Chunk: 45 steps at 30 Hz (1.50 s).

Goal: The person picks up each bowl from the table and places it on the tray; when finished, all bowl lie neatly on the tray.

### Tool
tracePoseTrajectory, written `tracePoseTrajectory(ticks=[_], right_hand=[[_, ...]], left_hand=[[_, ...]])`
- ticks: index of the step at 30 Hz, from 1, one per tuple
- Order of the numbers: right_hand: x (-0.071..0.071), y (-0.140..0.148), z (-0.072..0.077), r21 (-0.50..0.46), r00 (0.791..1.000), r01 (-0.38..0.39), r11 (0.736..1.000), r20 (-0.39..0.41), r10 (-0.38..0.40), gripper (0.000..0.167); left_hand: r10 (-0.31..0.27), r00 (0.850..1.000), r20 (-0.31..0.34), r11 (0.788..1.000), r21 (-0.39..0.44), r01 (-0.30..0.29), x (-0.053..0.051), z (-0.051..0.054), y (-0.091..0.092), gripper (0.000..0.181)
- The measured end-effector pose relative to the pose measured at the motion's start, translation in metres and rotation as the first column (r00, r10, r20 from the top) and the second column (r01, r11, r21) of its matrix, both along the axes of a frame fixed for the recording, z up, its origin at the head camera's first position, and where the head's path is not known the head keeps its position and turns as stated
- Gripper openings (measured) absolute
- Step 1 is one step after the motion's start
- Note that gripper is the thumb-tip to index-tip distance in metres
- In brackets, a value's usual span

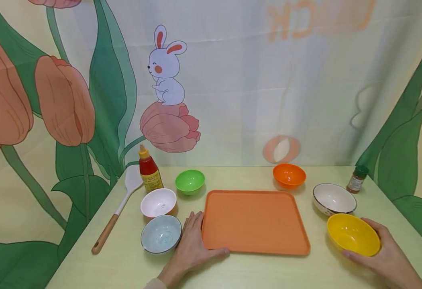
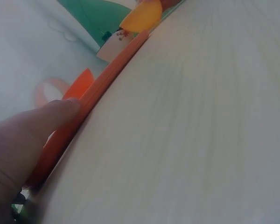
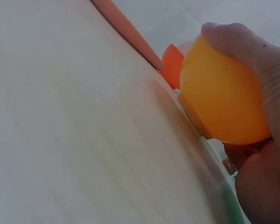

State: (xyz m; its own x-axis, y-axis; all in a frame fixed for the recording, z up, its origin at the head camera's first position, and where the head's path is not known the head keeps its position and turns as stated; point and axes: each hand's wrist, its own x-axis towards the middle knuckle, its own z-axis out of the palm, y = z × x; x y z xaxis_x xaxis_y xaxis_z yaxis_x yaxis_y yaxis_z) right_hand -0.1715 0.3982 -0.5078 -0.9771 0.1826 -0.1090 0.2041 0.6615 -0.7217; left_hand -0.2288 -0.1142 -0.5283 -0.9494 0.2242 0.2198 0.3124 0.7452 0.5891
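Note:
At the near left corner of the orange tray [image 1: 255, 222], my left hand [image 1: 194, 245] rests with its fingers along the left side and its thumb stretched by the front edge. In the left wrist view the thumb [image 2: 51, 116] touches the tray's rim. A pale blue bowl [image 1: 161, 235] is just left of that hand. My right hand [image 1: 388, 249] holds a yellow bowl [image 1: 353, 235] by its right side, thumb at the near rim and fingers round the far side. Whether the bowl's base touches the table is unclear. Behind it sits a white dark-rimmed bowl [image 1: 334, 198].
Left of the tray are a white-lined bowl [image 1: 158, 203], a green bowl [image 1: 190, 182], a red sauce bottle [image 1: 149, 170] and a wooden-handled spatula [image 1: 118, 212]. An orange bowl [image 1: 289, 176] and a green-capped jar [image 1: 357, 179] stand at the back right. A printed curtain [image 1: 232, 92] hangs behind.

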Motion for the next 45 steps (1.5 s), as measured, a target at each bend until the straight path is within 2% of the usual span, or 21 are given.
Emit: tracePoseTrajectory(ticks=[8, 13, 16, 20, 32, 45], right_hand=[[0.002, -0.002, 0.010, -0.040, 0.997, 0.023, 0.999, -0.071, -0.026, 0.134], [0.004, -0.006, 0.019, -0.027, 0.995, 0.024, 0.999, -0.101, -0.027, 0.129], [0.004, -0.009, 0.024, -0.003, 0.987, 0.008, 1.000, -0.159, -0.008, 0.124], [-0.001, -0.016, 0.032, 0.007, 0.968, -0.016, 1.000, -0.251, 0.017, 0.119], [-0.043, -0.057, 0.065, -0.057, 0.929, -0.163, 0.985, -0.346, 0.134, 0.114], [-0.091, -0.135, 0.084, -0.185, 0.901, -0.307, 0.933, -0.372, 0.223, 0.117]], left_hand=[[-0.002, 1.000, -0.004, 1.000, 0.000, 0.002, 0.000, -0.001, 0.000, 0.137], [0.005, 1.000, -0.002, 1.000, -0.005, -0.006, 0.000, -0.001, 0.000, 0.137], [0.007, 1.000, 0.002, 1.000, -0.011, -0.007, 0.000, 0.000, 0.000, 0.137], [0.006, 1.000, 0.003, 1.000, -0.018, -0.006, 0.000, 0.000, 0.000, 0.137], [0.002, 1.000, -0.001, 1.000, -0.025, -0.002, -0.001, 0.000, 0.000, 0.137], [0.007, 1.000, 0.028, 1.000, -0.012, -0.007, 0.001, 0.002, 0.001, 0.139]])
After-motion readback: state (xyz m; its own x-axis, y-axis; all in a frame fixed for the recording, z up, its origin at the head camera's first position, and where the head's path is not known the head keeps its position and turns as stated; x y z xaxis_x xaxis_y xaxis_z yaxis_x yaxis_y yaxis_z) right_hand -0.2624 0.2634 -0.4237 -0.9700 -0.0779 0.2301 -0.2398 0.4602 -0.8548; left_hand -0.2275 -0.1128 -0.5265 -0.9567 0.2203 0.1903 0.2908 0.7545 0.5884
